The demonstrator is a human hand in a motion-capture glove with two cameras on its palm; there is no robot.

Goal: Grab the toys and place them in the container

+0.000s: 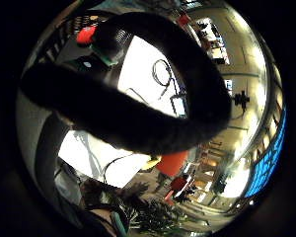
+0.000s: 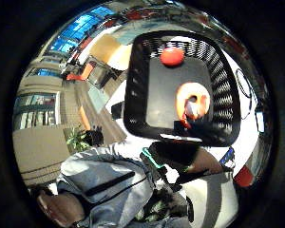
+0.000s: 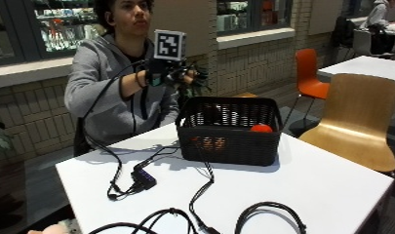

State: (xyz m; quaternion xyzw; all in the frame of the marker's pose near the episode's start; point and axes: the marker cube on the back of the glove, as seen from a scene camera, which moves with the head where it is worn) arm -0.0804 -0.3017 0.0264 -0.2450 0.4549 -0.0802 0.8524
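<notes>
The black woven plastic basket [image 3: 228, 131] stands on the white rectangular table [image 3: 314, 185], toward the edge where the person in the grey hooded top [image 3: 106, 92] sits. It serves as the reference point for all positions below.

Inside the basket, a round red ball toy [image 3: 261, 128] lies against the wall on the side away from the person's raised arm. In the thumb side palm view the same ball lies at one end of the dark basket floor. An orange ring-shaped toy [image 2: 192, 104] lies on the basket floor toward the opposite end; from the outside view it shows only as an orange patch through the mesh wall.

The gloved right hand [image 3: 163, 74] is raised above and behind the basket, on the person's side, clear of the rim and not touching it. In the little finger side palm view a gloved finger [image 1: 138, 116] crosses the picture with nothing gripped in it. Whether the fingers are spread or curled cannot be told from any view.

Black cables [image 3: 203, 195] run across the table in front of the basket.
</notes>
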